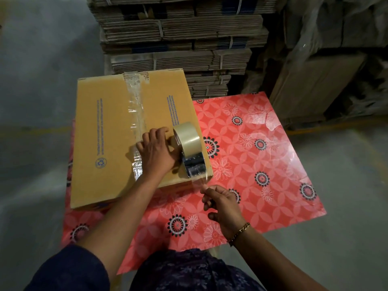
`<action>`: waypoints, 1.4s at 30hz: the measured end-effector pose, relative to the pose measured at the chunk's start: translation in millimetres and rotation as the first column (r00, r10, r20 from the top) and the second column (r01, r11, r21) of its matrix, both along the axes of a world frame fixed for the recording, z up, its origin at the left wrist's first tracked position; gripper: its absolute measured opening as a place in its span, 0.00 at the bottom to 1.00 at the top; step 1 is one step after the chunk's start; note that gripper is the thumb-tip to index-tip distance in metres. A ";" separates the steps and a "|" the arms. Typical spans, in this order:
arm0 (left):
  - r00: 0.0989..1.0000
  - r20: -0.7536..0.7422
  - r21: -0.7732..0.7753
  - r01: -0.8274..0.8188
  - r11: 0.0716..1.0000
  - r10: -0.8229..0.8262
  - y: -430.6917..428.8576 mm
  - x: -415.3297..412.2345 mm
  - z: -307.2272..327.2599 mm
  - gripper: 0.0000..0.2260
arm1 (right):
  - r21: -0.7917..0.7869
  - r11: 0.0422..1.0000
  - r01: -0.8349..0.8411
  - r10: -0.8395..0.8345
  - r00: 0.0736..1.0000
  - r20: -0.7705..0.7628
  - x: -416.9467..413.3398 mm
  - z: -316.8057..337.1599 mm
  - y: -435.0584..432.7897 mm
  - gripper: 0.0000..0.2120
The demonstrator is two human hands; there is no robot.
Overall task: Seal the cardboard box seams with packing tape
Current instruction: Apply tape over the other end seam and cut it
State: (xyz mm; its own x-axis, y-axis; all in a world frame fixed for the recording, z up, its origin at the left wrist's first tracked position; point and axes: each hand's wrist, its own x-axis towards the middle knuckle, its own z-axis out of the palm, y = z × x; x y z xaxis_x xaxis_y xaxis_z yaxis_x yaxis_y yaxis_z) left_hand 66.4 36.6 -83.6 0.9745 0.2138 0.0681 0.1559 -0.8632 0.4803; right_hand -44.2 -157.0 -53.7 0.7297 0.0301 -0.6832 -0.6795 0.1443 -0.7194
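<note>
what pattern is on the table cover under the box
Red-pink table cover with pale petal shapes and black-and-white circular flowers, best seen in the head view.

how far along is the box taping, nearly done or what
Done: a clear tape strip already runs along the centre seam on top of the cardboard box. In hand: the left hand steadies the tape roll near the box's right edge while the right hand pulls out its free end. Left: sticking that piece down. Other seams can't be judged.
</note>
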 end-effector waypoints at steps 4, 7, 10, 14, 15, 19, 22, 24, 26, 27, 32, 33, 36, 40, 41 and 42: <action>0.955 0.289 -0.088 0.097 0.991 -0.068 -5.0 -51.2 4.1 0.10 | 0.011 1.000 -0.011 0.010 1.000 0.006 -1.6 0.4 0.0 0.07; 0.924 0.282 -0.046 0.282 0.958 -0.259 -14.9 -92.2 -0.9 0.11 | 0.024 1.000 -0.017 0.017 1.000 0.008 -1.3 1.4 -1.1 0.07; 0.920 0.245 -0.039 0.325 0.945 -0.307 -26.7 -106.5 -8.1 0.09 | 0.030 0.999 -0.030 0.029 0.999 0.012 -1.4 1.2 -2.3 0.06; 0.905 0.291 -0.065 0.342 0.938 -0.310 -34.8 -108.0 -9.5 0.08 | 0.023 0.998 -0.056 0.055 0.998 0.035 -0.1 -0.1 -2.7 0.07; 0.903 0.294 -0.068 0.347 0.935 -0.313 -35.1 -107.6 -9.2 0.08 | 0.020 0.998 -0.057 0.056 0.998 0.040 0.2 -0.4 -3.1 0.08; 0.911 0.274 -0.100 0.346 0.933 -0.309 -33.4 -106.1 -8.8 0.05 | 0.026 0.998 -0.061 0.060 0.997 0.056 -0.4 -0.7 -3.1 0.10; 0.922 0.266 -0.195 0.336 0.921 -0.280 -33.7 -106.0 -8.3 0.03 | 0.059 0.994 -0.094 0.090 0.993 0.072 -0.4 1.3 -3.4 0.13; 0.934 0.257 -0.276 0.317 0.907 -0.248 -35.6 -106.3 -7.1 0.04 | 0.107 0.990 -0.095 0.091 0.995 0.049 0.3 0.9 -5.4 0.19; 0.946 0.236 -0.361 0.297 0.884 -0.221 -35.9 -107.5 -6.8 0.05 | 0.130 0.988 -0.085 0.082 0.996 0.034 3.7 0.0 -12.2 0.24; 0.951 0.226 -0.387 0.286 0.877 -0.211 -36.3 -108.3 -6.3 0.05 | 0.107 0.990 -0.096 0.091 0.995 0.051 5.9 -0.5 -16.7 0.22; 0.977 0.172 -0.489 0.198 0.849 -0.129 -40.3 -112.2 -3.6 0.01 | -0.170 0.970 -0.175 0.210 0.954 0.216 18.0 -9.9 -49.8 0.04; 0.982 0.151 -0.505 0.178 0.845 -0.116 -41.5 -113.3 -2.6 0.02 | -0.224 0.954 -0.198 0.254 0.932 0.259 20.8 -11.0 -55.1 0.05; 0.992 0.099 -0.545 0.120 0.830 -0.078 -43.4 -115.8 -0.4 0.03 | -0.387 0.888 -0.249 0.396 0.842 0.366 30.0 -10.3 -62.8 0.09; 0.998 0.060 -0.594 0.052 0.803 -0.020 -48.7 -119.1 2.5 0.03 | -0.534 0.790 -0.299 0.564 0.695 0.445 42.7 -8.9 -60.5 0.11; 0.998 0.057 -0.594 0.039 0.804 -0.006 -49.1 -119.5 1.5 0.03 | -0.544 0.779 -0.313 0.588 0.668 0.456 45.0 -8.7 -58.7 0.12; 0.999 0.054 -0.595 0.030 0.804 0.002 -49.6 -119.8 1.2 0.04 | -0.557 0.766 -0.320 0.606 0.647 0.463 47.2 -9.5 -57.1 0.14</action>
